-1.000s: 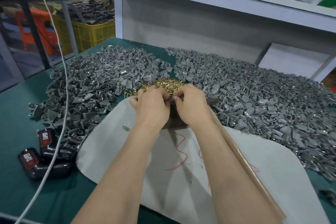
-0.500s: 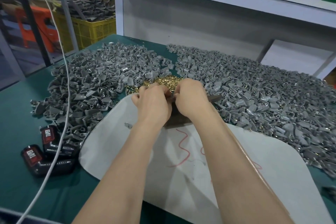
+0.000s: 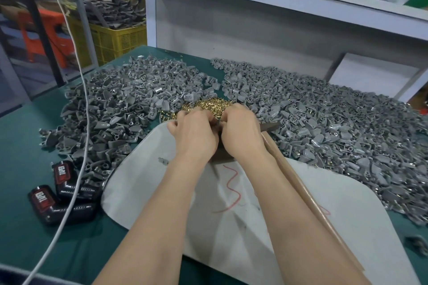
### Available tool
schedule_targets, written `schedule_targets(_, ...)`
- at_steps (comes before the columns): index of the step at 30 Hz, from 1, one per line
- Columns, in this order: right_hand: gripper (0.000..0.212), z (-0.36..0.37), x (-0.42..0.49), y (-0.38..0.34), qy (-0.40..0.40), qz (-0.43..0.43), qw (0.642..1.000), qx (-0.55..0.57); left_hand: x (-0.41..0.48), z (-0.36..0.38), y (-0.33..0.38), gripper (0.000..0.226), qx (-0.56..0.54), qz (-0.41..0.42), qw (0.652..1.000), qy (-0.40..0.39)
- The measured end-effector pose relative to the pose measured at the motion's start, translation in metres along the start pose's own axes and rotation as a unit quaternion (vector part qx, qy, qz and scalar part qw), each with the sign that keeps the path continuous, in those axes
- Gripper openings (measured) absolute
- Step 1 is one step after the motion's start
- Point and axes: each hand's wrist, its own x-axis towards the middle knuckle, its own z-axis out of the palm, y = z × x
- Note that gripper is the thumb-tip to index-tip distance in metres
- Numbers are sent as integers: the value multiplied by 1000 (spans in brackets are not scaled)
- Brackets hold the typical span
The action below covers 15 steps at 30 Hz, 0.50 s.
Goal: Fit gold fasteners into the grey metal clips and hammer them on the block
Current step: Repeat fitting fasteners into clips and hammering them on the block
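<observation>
Left hand (image 3: 194, 133) and right hand (image 3: 240, 133) are knuckles-up, fingers curled inward, fingertips meeting. Only a sliver of a small grey piece (image 3: 218, 122) shows between them; which hand actually grips it cannot be told.

The dark block (image 3: 271, 126) lies beneath both hands, mostly covered. A wooden handle (image 3: 301, 190) runs under the right forearm, its head hidden.

Gold fasteners (image 3: 206, 104) are heaped just beyond the fingertips. Grey metal clips are piled left (image 3: 129, 104) and right (image 3: 324, 120) of the hands.

Well left of the left forearm lie two black devices (image 3: 62, 172), crossed by a white cable (image 3: 78, 122). Their red labels carry white lettering, turned sideways and not legible.
</observation>
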Motion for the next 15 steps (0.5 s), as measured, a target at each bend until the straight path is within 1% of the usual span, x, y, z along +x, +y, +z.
schedule_targets(4,12,-1,3,-1,-22,-15,1000,-12,-1,-1,1,11,13,9,1000,-3)
schedule_targets(6,17,-6,3,3,-40,-21,999,24,-2,-3,1,10,6,5,1000,-4)
schedule_targets(7,21,-11,2,9,-49,-5,997,58,-2,-4,1,9,0,2,1000,-4)
schedule_targets(9,31,-21,-4,31,-34,88,990,107,-2,-5,1,8,-10,-5,1000,-6)
schedule_targets(10,33,-24,-9,46,-30,145,984,98,-2,-5,1,8,-12,-8,1000,-7)
schedule_targets(11,32,-27,-14,59,-53,196,977,61,-2,-5,1,9,-13,-10,1000,-9)
schedule_targets(12,28,-29,-20,68,-98,237,966,24,-2,-5,2,10,-12,-11,1000,-11)
schedule_targets(13,26,-29,-25,72,-149,260,954,1,-2,-5,2,9,-11,-12,1000,-12)
schedule_targets(14,24,-27,-28,73,-183,267,946,-5,-2,-6,2,9,-10,-13,1000,-14)
schedule_targets(15,20,-23,-30,73,-194,267,944,-4,-1,-6,2,9,-11,-15,1000,-15)
